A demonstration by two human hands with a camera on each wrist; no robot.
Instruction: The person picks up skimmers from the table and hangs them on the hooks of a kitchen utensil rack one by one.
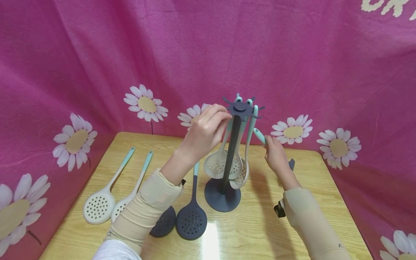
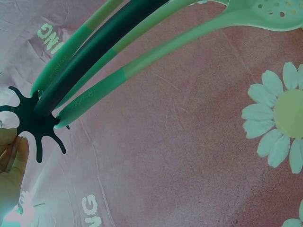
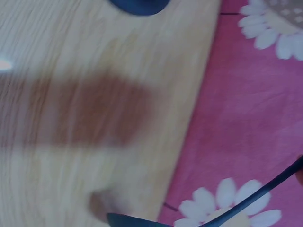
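The right hand point(image 1: 276, 153) grips the mint handle point(image 1: 259, 136) of a dark utensil point(image 3: 258, 194), just right of the hanging rack point(image 1: 232, 155), whose top the left hand point(image 1: 208, 128) pinches. It looks light and stiff, best held by the handle; its far end is mostly hidden from overhead, cut off at the right wrist.

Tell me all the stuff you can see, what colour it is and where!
table: one, light wood, under everything
stand: one, dark grey, upright on the table
hanging utensils: three, cream with mint handles, on the stand
white skimmers: two, white with mint handles, table's left
dark skimmers: two, dark grey, left of the stand
held utensil: one, dark with mint handle, in the right hand
cloth: pink, behind and around
daisies: several, white and yellow, on the cloth
sleeves: two, beige, on the forearms
left hand: one, bare, pinching the stand's top
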